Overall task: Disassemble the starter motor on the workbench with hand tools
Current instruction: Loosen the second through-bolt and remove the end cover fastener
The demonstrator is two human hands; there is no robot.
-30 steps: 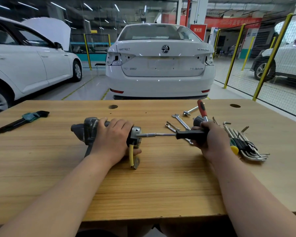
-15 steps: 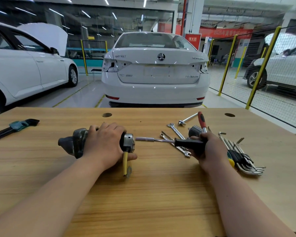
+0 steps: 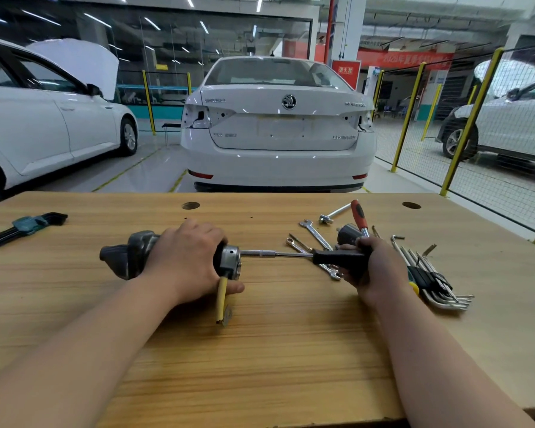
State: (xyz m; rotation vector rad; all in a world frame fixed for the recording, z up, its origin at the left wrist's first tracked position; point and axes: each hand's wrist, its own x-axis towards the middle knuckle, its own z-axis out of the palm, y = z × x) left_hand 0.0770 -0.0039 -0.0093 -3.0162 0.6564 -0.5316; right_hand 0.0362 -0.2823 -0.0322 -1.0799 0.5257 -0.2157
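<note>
1. L hand lies over the starter motor with fingers curled round its body. It pins the motor to the workbench.
2. R hand grips the black handle of the socket driver. The shaft runs level and meets the motor's metal end cap.
3. Vs. 1 s ago: both grips are the same and the driver is still on the cap. The motor shifted only a little, and I see no bolt out. I judge the cap fastener is still being loosened, so the task is early.
4. A yellow lead hangs from the cap end toward me, its tip on the wood.
5. Right of the motor: spanners, a red-handled screwdriver and hex keys, all close to the R hand, so it is tight for the wrist.
6. Far left of the motor: a hex key set, well apart.
7. Near side of the motor: a wide strip of benchtop before the edge gives room for the forearms.
</note>
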